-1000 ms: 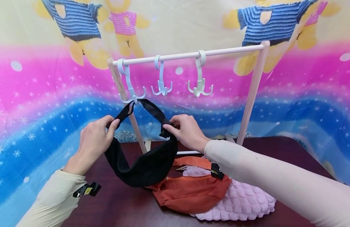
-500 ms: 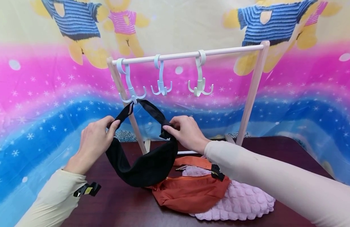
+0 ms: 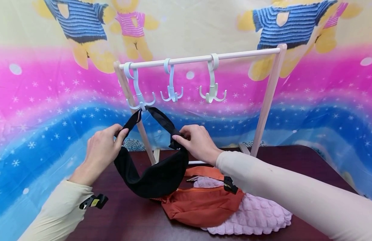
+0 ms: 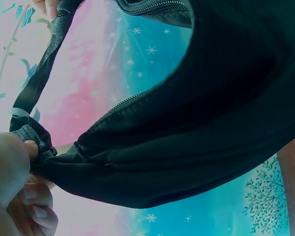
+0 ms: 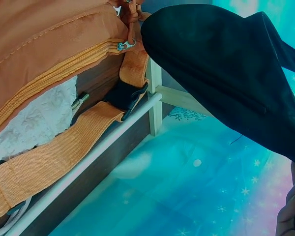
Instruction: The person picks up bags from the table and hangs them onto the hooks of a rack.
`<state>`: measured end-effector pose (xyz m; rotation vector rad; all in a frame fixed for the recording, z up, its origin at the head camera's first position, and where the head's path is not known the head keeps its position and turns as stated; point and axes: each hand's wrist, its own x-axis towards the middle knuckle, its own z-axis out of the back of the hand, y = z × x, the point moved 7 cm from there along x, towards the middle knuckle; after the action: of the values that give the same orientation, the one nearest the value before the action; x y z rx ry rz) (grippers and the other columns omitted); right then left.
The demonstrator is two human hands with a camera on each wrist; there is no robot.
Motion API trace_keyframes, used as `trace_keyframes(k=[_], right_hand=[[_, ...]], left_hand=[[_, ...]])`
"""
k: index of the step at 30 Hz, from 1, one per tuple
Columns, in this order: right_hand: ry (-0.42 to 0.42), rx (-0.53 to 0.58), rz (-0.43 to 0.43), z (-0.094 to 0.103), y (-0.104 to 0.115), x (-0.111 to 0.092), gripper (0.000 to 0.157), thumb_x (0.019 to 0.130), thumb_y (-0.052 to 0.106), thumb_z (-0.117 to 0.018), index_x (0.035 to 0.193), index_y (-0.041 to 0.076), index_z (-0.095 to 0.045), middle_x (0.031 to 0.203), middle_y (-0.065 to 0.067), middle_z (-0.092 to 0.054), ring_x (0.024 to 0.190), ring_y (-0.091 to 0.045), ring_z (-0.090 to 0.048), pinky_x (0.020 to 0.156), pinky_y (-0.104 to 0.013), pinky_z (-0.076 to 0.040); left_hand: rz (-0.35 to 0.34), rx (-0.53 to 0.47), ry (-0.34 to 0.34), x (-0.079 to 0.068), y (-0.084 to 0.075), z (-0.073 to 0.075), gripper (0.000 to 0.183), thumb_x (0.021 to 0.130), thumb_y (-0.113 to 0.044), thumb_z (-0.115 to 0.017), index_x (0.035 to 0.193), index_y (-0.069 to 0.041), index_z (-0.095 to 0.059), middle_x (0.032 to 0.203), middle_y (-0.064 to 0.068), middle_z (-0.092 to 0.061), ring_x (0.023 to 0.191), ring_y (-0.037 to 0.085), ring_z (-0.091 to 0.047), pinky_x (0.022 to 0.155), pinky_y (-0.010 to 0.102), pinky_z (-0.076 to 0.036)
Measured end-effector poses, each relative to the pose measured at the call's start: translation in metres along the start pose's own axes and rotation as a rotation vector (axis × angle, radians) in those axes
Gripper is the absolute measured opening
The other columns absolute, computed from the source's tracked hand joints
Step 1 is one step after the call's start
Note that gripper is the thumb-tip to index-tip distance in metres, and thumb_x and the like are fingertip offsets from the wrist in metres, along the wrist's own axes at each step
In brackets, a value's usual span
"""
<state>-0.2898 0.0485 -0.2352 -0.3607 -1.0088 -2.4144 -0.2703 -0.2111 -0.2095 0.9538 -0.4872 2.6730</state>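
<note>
A black waist bag point(image 3: 163, 179) hangs in a loop, its strap passing over the left light-blue swivel hook point(image 3: 137, 87). My left hand point(image 3: 100, 152) pinches the strap on the left, just above the bag's end. On the other side, my right hand point(image 3: 198, 142) grips the strap where it bunches near the bag. A zipper runs along the edge of the black waist bag point(image 4: 187, 152) in the left wrist view. The right wrist view shows the underside of the black waist bag point(image 5: 216, 73), with fingertips of my right hand point(image 5: 292, 209) at its lower end.
The wooden rack's top rail point(image 3: 189, 61) carries two more hooks, a middle blue hook point(image 3: 172, 82) and a right pale-green hook point(image 3: 212, 80). An orange waist bag point(image 3: 204, 207) lies over a pink puffy bag point(image 3: 264, 214) on the dark table point(image 3: 113, 214).
My right hand has lowered very slightly with its part of the strap. The strap stays over the left hook, and my left hand is nearly still.
</note>
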Motion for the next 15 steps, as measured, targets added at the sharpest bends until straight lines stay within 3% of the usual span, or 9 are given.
trace_keyframes(k=[15], right_hand=[[0.017,-0.006,0.007,-0.0036,-0.0006,-0.0008,0.019,0.1,0.031,-0.065,0.101,0.015,-0.074,0.089,0.001,-0.074,0.068,-0.01,-0.06,0.065,-0.029,-0.046]], left_hand=[[0.021,0.016,0.008,-0.0002,0.0031,-0.002,0.026,0.103,-0.031,-0.058,0.093,-0.011,-0.071,0.068,0.006,-0.064,0.052,0.019,-0.038,0.046,0.032,-0.026]])
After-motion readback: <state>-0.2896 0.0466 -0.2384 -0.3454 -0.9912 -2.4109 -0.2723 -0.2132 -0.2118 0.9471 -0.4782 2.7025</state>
